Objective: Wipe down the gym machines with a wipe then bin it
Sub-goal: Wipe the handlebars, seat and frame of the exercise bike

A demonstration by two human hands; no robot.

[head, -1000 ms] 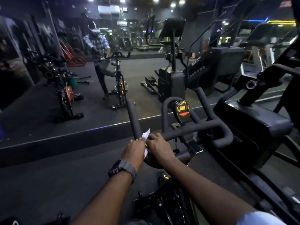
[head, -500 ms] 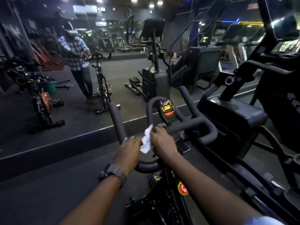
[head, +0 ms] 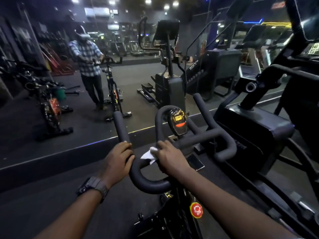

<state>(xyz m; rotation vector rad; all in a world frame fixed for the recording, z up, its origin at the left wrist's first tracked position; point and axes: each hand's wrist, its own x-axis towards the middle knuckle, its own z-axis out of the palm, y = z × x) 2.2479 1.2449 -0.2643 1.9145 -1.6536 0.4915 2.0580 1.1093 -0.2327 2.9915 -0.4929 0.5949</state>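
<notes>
A spin bike's black padded handlebar (head: 145,180) fills the centre, with a small orange-lit console (head: 178,122) at its middle. My left hand (head: 119,159) grips the left bar just below its upright horn. My right hand (head: 170,158) presses a crumpled white wipe (head: 149,155) against the inner loop of the handlebar. A corner of the wipe sticks out to the left of my fingers. A watch sits on my left wrist.
A wall mirror ahead reflects a person at the bike, a second spin bike (head: 50,104) at left and an elliptical (head: 168,80). A large black machine (head: 255,135) stands close on the right. A phone (head: 196,162) lies on the bike behind my right hand. Dark rubber floor lies at left.
My right hand has slid the wipe along the handlebar's inner loop. My two hands have moved apart, and the left one has shifted up the left bar. The camera has tilted.
</notes>
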